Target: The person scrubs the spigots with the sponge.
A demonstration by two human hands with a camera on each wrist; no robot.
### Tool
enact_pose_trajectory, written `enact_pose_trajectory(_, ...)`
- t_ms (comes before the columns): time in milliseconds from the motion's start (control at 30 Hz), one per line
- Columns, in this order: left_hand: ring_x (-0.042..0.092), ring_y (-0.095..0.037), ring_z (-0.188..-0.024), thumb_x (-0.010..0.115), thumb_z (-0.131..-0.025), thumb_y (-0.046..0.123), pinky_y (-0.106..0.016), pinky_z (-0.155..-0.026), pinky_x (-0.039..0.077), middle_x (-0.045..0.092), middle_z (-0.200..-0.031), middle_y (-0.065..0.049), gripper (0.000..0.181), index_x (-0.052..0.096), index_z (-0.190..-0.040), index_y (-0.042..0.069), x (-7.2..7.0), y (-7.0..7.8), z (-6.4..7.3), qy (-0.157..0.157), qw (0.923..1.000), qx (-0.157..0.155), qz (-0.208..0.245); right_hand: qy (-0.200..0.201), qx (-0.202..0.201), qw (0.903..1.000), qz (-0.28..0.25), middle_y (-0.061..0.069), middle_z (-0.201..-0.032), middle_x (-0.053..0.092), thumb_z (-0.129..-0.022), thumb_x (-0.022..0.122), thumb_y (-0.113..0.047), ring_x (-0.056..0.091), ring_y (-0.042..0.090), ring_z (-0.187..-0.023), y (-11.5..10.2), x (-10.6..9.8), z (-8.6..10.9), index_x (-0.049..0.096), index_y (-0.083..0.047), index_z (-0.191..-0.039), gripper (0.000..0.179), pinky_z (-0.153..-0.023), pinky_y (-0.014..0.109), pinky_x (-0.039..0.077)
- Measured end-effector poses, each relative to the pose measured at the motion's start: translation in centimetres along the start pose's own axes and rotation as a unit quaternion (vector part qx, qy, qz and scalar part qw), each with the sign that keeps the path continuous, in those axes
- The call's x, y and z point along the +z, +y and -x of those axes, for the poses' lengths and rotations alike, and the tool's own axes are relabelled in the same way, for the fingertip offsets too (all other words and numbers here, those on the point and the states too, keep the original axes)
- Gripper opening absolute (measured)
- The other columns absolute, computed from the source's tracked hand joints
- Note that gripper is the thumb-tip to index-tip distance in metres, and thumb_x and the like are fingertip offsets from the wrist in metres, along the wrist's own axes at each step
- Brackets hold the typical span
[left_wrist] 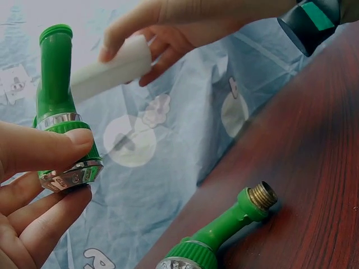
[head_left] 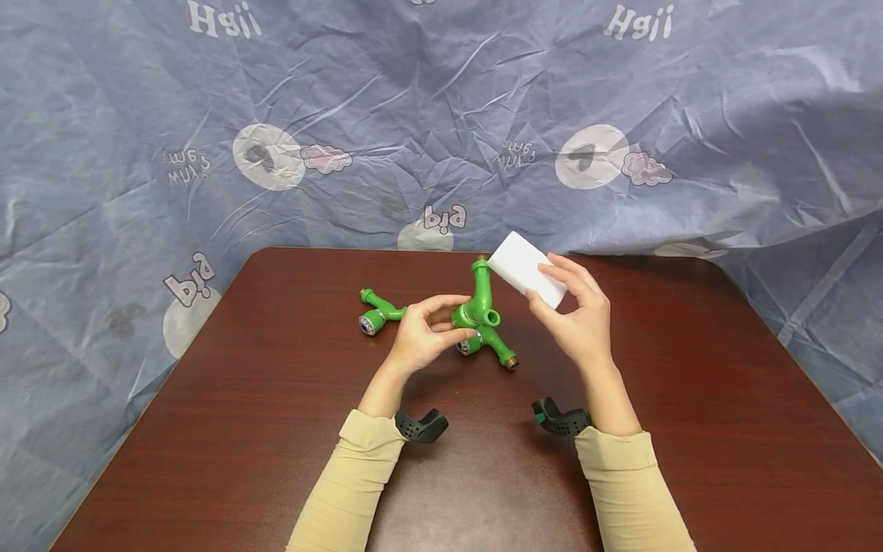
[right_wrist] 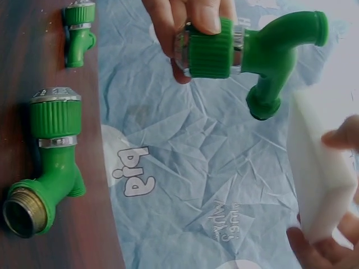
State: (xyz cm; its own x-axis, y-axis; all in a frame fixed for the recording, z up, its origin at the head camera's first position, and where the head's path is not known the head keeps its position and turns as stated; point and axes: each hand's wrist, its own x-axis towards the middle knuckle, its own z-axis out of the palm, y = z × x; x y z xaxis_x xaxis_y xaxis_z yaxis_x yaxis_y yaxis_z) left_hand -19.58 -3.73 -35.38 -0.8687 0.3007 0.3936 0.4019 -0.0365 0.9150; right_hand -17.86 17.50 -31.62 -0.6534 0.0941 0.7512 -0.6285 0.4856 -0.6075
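My left hand (head_left: 424,331) grips a green tap (left_wrist: 56,84) by its ribbed knob, thumb on one side and fingers on the other, holding it above the table. The tap's spout and inlet point away from the palm. To its right, my right hand (head_left: 579,318) pinches a white block-shaped sponge (head_left: 522,266) between thumb and fingers. The sponge's far end is close to the tap's body; I cannot tell whether they touch. A second green tap (right_wrist: 56,162) with a brass-coloured threaded end lies on the table below the held one.
A third green tap (head_left: 375,310) lies on the brown table (head_left: 290,406), left of my left hand. Behind the table hangs a creased grey-blue cloth (head_left: 414,100) with printed letters. Black bands (head_left: 422,426) sit on both wrists.
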Motion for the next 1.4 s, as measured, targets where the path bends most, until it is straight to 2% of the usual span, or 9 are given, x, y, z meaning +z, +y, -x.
enact_pose_trajectory(200,0.062,-0.036,-0.099,0.073,-0.073,-0.011,-0.04,-0.083,0.053,0.062,-0.112,-0.025,0.043,0.061,-0.114,-0.011,-0.1,0.0,0.0,-0.006,1.0,0.004,-0.003,-0.072,-0.062,0.9953,-0.018,0.028,-0.109,0.061,-0.064,0.073,0.015,0.056,0.043,-0.101,-1.1,0.0,0.0,0.067,0.01,-0.095,0.033,-0.085,0.015,0.039)
enact_pose_trajectory(467,0.061,-0.032,-0.1,0.073,-0.072,-0.011,-0.041,-0.084,0.052,0.061,-0.114,-0.023,0.043,0.061,-0.114,-0.01,0.0,0.1,0.0,-0.01,0.9999,0.009,-0.009,-0.001,-0.014,0.9995,0.029,0.015,-0.114,0.064,-0.068,0.077,0.004,0.057,0.029,-0.107,2.6,0.2,0.2,0.072,-0.001,-0.101,0.033,-0.085,0.016,0.038)
enact_pose_trajectory(667,0.062,-0.029,-0.097,0.074,-0.071,-0.013,-0.041,-0.082,0.053,0.061,-0.113,-0.024,0.045,0.06,-0.114,-0.012,0.0,0.1,0.0,-0.01,0.9998,0.018,0.001,-0.056,-0.067,0.9958,-0.027,0.027,-0.109,0.061,-0.063,0.072,0.015,0.056,0.042,-0.101,-0.4,-0.2,-0.1,0.067,0.01,-0.095,0.032,-0.086,0.017,0.04)
enact_pose_trajectory(767,0.062,-0.031,-0.097,0.074,-0.071,-0.013,-0.041,-0.081,0.053,0.062,-0.112,-0.025,0.045,0.059,-0.113,-0.013,0.0,0.1,0.0,-0.002,0.9998,0.02,0.003,-0.077,-0.07,0.9939,-0.035,0.028,-0.108,0.061,-0.064,0.072,0.016,0.056,0.043,-0.1,-0.8,-0.2,-0.1,0.066,0.01,-0.095,0.032,-0.085,0.017,0.041)
enact_pose_trajectory(967,0.063,-0.033,-0.094,0.074,-0.071,-0.012,-0.042,-0.081,0.053,0.062,-0.11,-0.025,0.043,0.06,-0.113,-0.012,-0.2,0.1,0.0,0.013,0.9997,0.02,-0.001,-0.073,-0.056,0.9952,-0.034,0.028,-0.107,0.062,-0.064,0.071,0.017,0.057,0.042,-0.099,-0.6,-0.6,-0.2,0.066,0.01,-0.094,0.032,-0.084,0.016,0.041)
enact_pose_trajectory(1067,0.064,-0.032,-0.088,0.074,-0.072,-0.012,-0.038,-0.077,0.055,0.061,-0.109,-0.024,0.043,0.061,-0.113,-0.011,-0.3,0.1,0.0,0.02,0.9994,0.026,-0.005,-0.097,-0.047,0.9933,-0.041,0.028,-0.108,0.061,-0.064,0.071,0.018,0.056,0.043,-0.099,-0.6,-0.9,-0.2,0.066,0.011,-0.095,0.032,-0.084,0.017,0.042)
enact_pose_trajectory(1167,0.064,-0.03,-0.081,0.074,-0.072,-0.012,-0.032,-0.072,0.055,0.06,-0.108,-0.023,0.043,0.061,-0.113,-0.011,-0.4,0.0,0.0,0.022,0.9991,0.037,-0.002,-0.092,-0.038,0.9946,-0.028,0.026,-0.108,0.062,-0.065,0.072,0.017,0.057,0.04,-0.099,-0.3,-0.9,-0.2,0.067,0.01,-0.095,0.031,-0.082,0.017,0.042)
enact_pose_trajectory(1267,0.064,-0.027,-0.076,0.073,-0.072,-0.013,-0.031,-0.069,0.055,0.059,-0.107,-0.024,0.044,0.061,-0.114,-0.01,-0.5,-0.1,0.0,0.022,0.9986,0.047,0.004,-0.078,-0.033,0.9962,-0.019,0.023,-0.109,0.063,-0.064,0.073,0.015,0.058,0.037,-0.099,0.7,-0.7,-0.1,0.068,0.007,-0.095,0.032,-0.081,0.017,0.041)
enact_pose_trajectory(1400,0.063,-0.024,-0.084,0.074,-0.072,-0.011,-0.037,-0.072,0.056,0.06,-0.111,-0.022,0.045,0.061,-0.115,-0.009,-0.5,-0.1,0.0,0.038,0.9983,0.045,0.0,-0.081,-0.027,0.9963,-0.008,0.016,-0.112,0.064,-0.064,0.076,0.01,0.057,0.03,-0.104,2.6,-0.4,0.1,0.071,0.001,-0.098,0.035,-0.083,0.018,0.04)
